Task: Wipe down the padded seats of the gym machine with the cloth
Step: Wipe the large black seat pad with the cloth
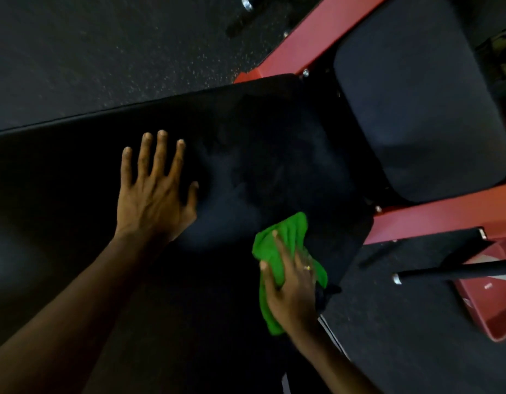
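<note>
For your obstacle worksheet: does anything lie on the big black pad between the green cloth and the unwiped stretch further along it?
Only the left hand, flat on the long pad; the cloth sits under the right hand.

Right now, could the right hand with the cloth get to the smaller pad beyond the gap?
Probably yes. The right hand presses the cloth near the big pad's edge. The small pad lies just past the gap, with only the red frame low between them.
</note>
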